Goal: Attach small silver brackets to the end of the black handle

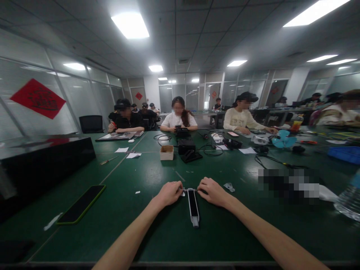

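Both bare hands meet at mid-bench, forearms reaching in from the near edge. Between them on the green bench (126,240): a slim strip (193,206), dark face up, pale rim, grey block at its near end. It lies lengthwise, near end angled slightly right.

Left hand (170,193): at the strip's far left corner, fingers curled, tips beside a small pale piece (183,192). Right hand (210,191): opposite side, fingers bent, tips by a thin bit jutting from the strip's far end. Whether either hand's fingers truly pinch or only touch, cannot tell; details too small.

Right of the right hand, near it: a crumpled clear scrap (229,187). Left side of bench: dark phone (81,204) in green case, lying flat, a pale strip of film (53,221) just beside its near end. Beyond, a screwdriver (109,160) lying flat. Ahead of the hands: open cardboard box (167,153), black gear (187,147) just right of it, cables about.

Farther right: blue fan (284,139), blue tray (344,153); clear bottle (350,198) at the right edge of view. Across the bench, three people seated, one in black, one in white, one in cream.
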{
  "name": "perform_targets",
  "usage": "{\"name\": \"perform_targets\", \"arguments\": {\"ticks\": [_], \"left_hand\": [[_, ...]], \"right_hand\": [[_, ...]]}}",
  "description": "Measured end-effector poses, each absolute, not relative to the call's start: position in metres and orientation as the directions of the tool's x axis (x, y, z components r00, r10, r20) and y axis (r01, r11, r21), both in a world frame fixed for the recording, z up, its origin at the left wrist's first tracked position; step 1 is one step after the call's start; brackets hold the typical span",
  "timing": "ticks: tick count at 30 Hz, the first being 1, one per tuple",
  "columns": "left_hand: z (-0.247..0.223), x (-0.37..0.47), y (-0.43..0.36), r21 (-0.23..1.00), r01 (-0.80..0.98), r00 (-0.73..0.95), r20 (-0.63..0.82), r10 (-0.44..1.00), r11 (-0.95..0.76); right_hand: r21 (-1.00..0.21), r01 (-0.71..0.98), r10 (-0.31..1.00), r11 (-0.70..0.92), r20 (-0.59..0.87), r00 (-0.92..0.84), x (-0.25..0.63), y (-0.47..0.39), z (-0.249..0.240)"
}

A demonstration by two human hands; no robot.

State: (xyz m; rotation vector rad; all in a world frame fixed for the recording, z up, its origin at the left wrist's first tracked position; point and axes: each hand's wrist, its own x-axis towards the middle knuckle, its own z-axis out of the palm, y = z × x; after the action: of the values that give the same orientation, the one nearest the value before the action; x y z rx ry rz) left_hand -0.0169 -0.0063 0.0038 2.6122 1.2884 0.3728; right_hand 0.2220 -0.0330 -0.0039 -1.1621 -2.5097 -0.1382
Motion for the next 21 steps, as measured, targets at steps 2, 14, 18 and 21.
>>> {"name": "perform_targets", "arguments": {"ticks": [2,14,18,21], "left_hand": [[0.005,-0.017,-0.008,0.268,0.745,0.602,0.125,0.789,-0.611],[0.014,-0.014,-0.017,0.239,0.73,0.629,0.134,0.766,-0.641],[0.014,-0.013,-0.018,0.281,0.715,0.631,0.136,0.764,-0.64],[0.012,-0.012,-0.017,0.295,0.719,0.619,0.138,0.773,-0.629]], "right_hand": [[-0.073,0.75,0.718,0.658,0.361,-0.595,0.222,-0.033,-0.002],[-0.156,0.939,0.895,0.305,0.384,-0.227,0.3,-0.016,0.027],[-0.238,0.965,0.991,0.111,0.105,-0.088,0.33,-0.014,0.027],[-0.302,0.952,0.996,0.057,-0.053,-0.077,0.339,-0.014,0.022]]}}
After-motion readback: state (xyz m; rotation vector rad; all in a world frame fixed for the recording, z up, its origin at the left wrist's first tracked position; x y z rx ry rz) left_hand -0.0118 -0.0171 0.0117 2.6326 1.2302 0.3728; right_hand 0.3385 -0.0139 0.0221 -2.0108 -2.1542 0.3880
